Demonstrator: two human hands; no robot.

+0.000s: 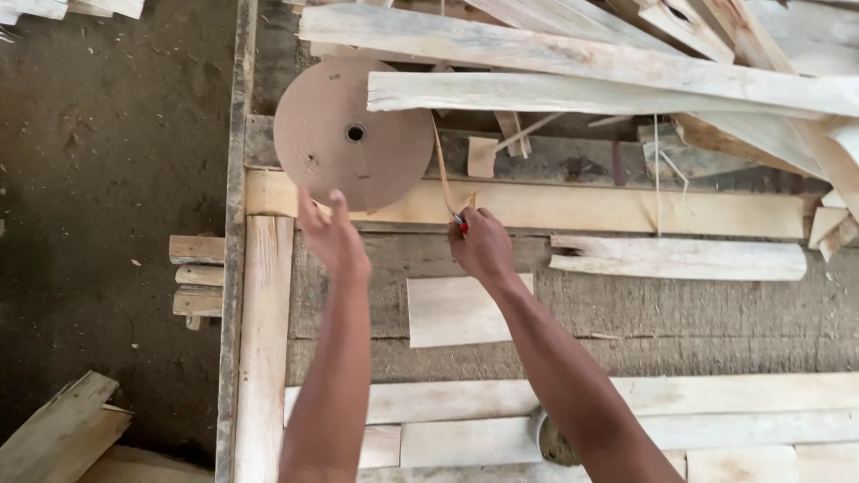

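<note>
The left hand (333, 234) hovers with fingers spread loose, grasping nothing, beside the flat round brown paper-tape roll (352, 134), while the right hand (481, 246) clenches a small red-tipped tool (possibly a cutter) against the thin tan strip (442, 170) trailing from it.

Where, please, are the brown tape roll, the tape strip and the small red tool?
brown tape roll (344, 134), head view, on its flat face beside the centre hole.
tape strip (441, 170), head view, mid-length above the right hand.
small red tool (462, 224), head view, tip showing in the right hand's grip.

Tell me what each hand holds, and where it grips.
Right hand pinches the tape strip at its lower end, with a small red tool. Left hand holds nothing.
</note>
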